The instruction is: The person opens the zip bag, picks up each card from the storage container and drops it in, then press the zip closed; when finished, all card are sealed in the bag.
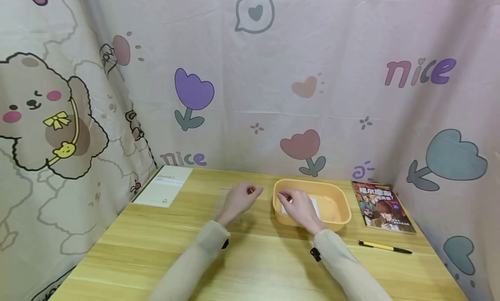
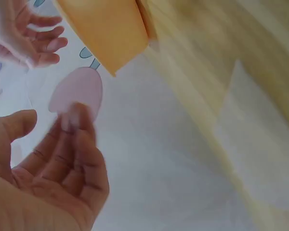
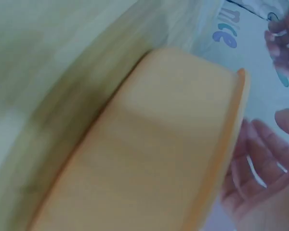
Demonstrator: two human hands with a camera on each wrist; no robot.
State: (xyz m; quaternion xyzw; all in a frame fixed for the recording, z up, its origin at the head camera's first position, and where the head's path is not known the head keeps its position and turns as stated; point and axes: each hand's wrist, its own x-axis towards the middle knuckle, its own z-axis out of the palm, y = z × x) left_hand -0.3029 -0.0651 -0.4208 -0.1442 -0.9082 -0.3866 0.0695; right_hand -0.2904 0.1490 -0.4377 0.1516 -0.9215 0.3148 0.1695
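The fingers of the left hand (image 1: pixel 237 201) are loosely bent, nothing gripped; those of the right hand (image 1: pixel 300 207) are relaxed above the orange tub (image 1: pixel 333 206), where a white item (image 1: pixel 315 208) is contained; a translucent sheet (image 1: pixel 220 205) is partly hidden by the left hand.

Tub (image 1: pixel 337 205) between notepad (image 1: pixel 163 188) and book (image 1: pixel 383 207)
On the table (image 1: pixel 265 266): notepad far left, book right of the tub, pen (image 1: pixel 384 247) before the book.

I make this a homely desk corner. Cartoon-printed curtains (image 1: pixel 242 97) hang behind the wooden table (image 1: pixel 129 249); on it I see a notepad (image 1: pixel 162 190), magazine (image 1: pixel 383 207) and pen (image 1: pixel 384 247).
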